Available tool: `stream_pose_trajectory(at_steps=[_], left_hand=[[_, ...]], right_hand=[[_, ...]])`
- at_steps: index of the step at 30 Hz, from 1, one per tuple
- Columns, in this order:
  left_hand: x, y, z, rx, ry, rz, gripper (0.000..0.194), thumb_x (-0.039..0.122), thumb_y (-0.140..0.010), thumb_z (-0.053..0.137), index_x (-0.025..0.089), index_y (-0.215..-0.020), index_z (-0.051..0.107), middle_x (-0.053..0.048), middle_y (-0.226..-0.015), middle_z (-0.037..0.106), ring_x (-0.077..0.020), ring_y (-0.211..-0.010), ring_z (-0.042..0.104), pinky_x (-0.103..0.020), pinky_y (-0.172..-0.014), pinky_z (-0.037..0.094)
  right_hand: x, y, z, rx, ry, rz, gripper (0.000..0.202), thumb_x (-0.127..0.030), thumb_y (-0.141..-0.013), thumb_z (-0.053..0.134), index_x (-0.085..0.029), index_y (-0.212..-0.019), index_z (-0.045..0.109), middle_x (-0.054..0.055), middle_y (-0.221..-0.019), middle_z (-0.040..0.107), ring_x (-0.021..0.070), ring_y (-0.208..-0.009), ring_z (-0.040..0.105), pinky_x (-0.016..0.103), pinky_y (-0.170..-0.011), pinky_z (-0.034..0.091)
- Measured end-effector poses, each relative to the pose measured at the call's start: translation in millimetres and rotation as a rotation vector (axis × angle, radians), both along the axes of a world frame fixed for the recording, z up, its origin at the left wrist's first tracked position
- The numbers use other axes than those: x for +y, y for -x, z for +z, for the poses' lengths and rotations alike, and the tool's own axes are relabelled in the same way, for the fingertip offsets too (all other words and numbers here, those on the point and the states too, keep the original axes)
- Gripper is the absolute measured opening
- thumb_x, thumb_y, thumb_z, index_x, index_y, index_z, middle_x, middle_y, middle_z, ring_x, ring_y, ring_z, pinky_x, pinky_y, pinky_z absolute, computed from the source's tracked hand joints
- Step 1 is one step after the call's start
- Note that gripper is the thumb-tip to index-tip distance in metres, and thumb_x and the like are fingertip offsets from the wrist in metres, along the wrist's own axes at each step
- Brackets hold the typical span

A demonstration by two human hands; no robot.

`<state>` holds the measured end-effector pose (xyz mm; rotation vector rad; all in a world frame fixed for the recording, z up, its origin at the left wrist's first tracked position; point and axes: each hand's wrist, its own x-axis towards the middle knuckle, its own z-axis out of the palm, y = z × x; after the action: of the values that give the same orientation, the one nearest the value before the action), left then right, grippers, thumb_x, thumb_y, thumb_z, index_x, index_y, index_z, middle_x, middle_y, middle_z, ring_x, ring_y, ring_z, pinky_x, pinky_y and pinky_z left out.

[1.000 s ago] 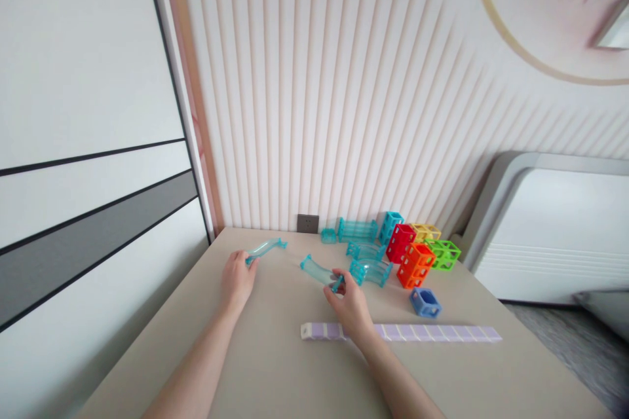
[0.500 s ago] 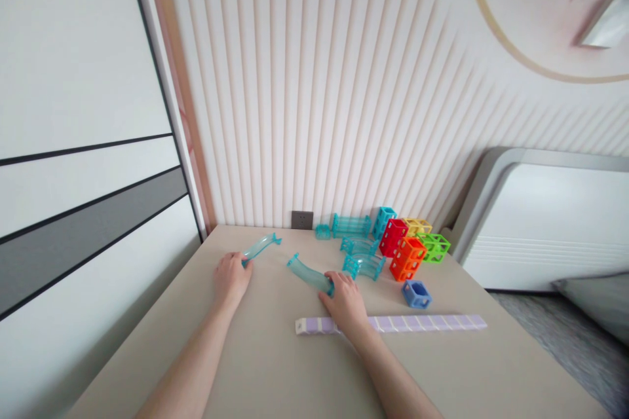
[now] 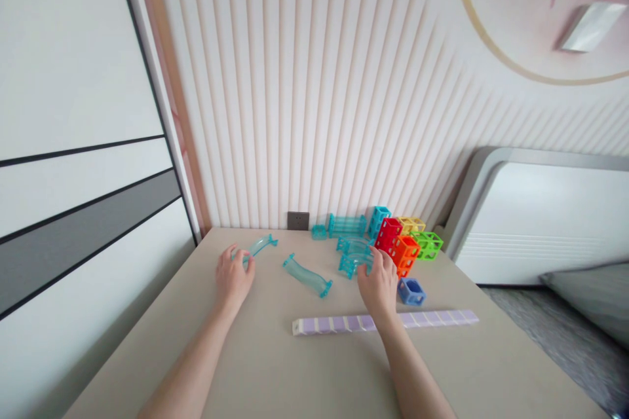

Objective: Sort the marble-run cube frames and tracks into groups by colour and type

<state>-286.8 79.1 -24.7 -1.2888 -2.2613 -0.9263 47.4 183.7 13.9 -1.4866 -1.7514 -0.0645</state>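
Note:
My left hand (image 3: 234, 276) rests at the near end of a curved clear teal track piece (image 3: 263, 244); its thumb and fingers are apart around that end. My right hand (image 3: 381, 280) is over another curved teal track piece (image 3: 350, 266), fingers spread, partly hiding it; whether it touches the piece I cannot tell. Between the hands a wavy teal track piece (image 3: 308, 276) lies loose on the table (image 3: 275, 366). A blue open cube block (image 3: 411, 292) sits just right of my right hand.
Red (image 3: 389, 236), orange (image 3: 406, 254), green (image 3: 428, 245) and yellow blocks (image 3: 411, 225) stand at the right, beside a teal block (image 3: 378, 222). A straight teal track (image 3: 346, 226) lies by the wall. A long purple-and-white strip (image 3: 339, 325) crosses the table under my right forearm.
My right hand has let go of the wavy track piece and moved right to the curved track near the blocks. My left hand has stayed near its piece, its fingers loosened.

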Motion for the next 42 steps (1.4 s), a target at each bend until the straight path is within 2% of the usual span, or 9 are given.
stream_pose_trajectory(at_steps=[6,10,15,19,27,31,42], left_hand=[[3.3,-8.3,-3.0,0.062,-0.131,-0.185,0.017,0.026,-0.091,0.051,0.019,-0.088,0.067,-0.017,-0.118,0.062,-0.0328,-0.116,0.058,-0.05,-0.1,0.049],[4.4,-10.1,-4.5,0.034,-0.165,-0.235,0.016,0.025,-0.09,0.051,0.02,-0.084,0.065,-0.016,-0.112,0.063,-0.0324,-0.111,0.06,-0.05,-0.098,0.05],[5.6,-9.5,-5.9,0.022,-0.176,-0.258,0.017,0.025,-0.09,0.051,0.021,-0.082,0.065,-0.015,-0.106,0.065,-0.0322,-0.107,0.061,-0.049,-0.096,0.052],[6.6,-9.1,-8.1,0.017,-0.175,-0.275,0.016,0.024,-0.089,0.051,0.021,-0.081,0.065,-0.015,-0.104,0.066,-0.0319,-0.103,0.063,-0.049,-0.094,0.052],[8.5,-8.7,-11.1,0.003,-0.167,-0.298,0.016,0.025,-0.089,0.051,0.022,-0.08,0.065,-0.014,-0.099,0.068,-0.0312,-0.098,0.064,-0.048,-0.092,0.053],[9.0,-9.1,-12.2,-0.008,-0.164,-0.311,0.016,0.025,-0.088,0.051,0.022,-0.08,0.064,-0.014,-0.098,0.069,-0.0307,-0.098,0.065,-0.047,-0.092,0.053],[8.8,-9.5,-12.4,-0.045,-0.153,-0.347,0.015,0.024,-0.088,0.051,0.022,-0.08,0.063,-0.012,-0.096,0.07,-0.0292,-0.098,0.065,-0.047,-0.092,0.053]], right_hand=[[6.6,-8.6,-2.8,-0.052,0.21,-0.033,0.057,-0.017,-0.085,0.049,-0.011,-0.141,0.05,0.02,-0.138,0.055,0.0354,-0.127,0.053,0.044,-0.102,0.043],[7.7,-11.6,0.8,-0.076,0.345,-0.037,0.06,-0.017,-0.086,0.05,-0.012,-0.145,0.046,0.02,-0.137,0.056,0.0341,-0.123,0.058,0.041,-0.099,0.044],[8.6,-14.6,3.3,-0.128,0.424,-0.024,0.059,-0.02,-0.088,0.052,-0.014,-0.146,0.047,0.02,-0.133,0.058,0.035,-0.12,0.06,0.042,-0.098,0.045],[11.6,-15.8,0.6,-0.111,0.45,-0.023,0.058,-0.022,-0.088,0.054,-0.015,-0.145,0.048,0.021,-0.132,0.056,0.035,-0.119,0.06,0.042,-0.099,0.044],[21.5,-21.1,-13.6,-0.041,0.447,0.081,0.054,-0.021,-0.087,0.053,-0.015,-0.14,0.042,0.018,-0.128,0.061,0.0309,-0.122,0.06,0.037,-0.095,0.046],[23.4,-23.0,-15.9,-0.06,0.436,0.098,0.053,-0.018,-0.086,0.054,-0.016,-0.138,0.043,0.019,-0.13,0.059,0.0328,-0.124,0.059,0.04,-0.097,0.045],[25.4,-20.3,-18.1,-0.108,0.439,0.194,0.053,-0.03,-0.088,0.062,-0.02,-0.137,0.046,0.013,-0.12,0.068,0.0287,-0.117,0.064,0.036,-0.095,0.047]])
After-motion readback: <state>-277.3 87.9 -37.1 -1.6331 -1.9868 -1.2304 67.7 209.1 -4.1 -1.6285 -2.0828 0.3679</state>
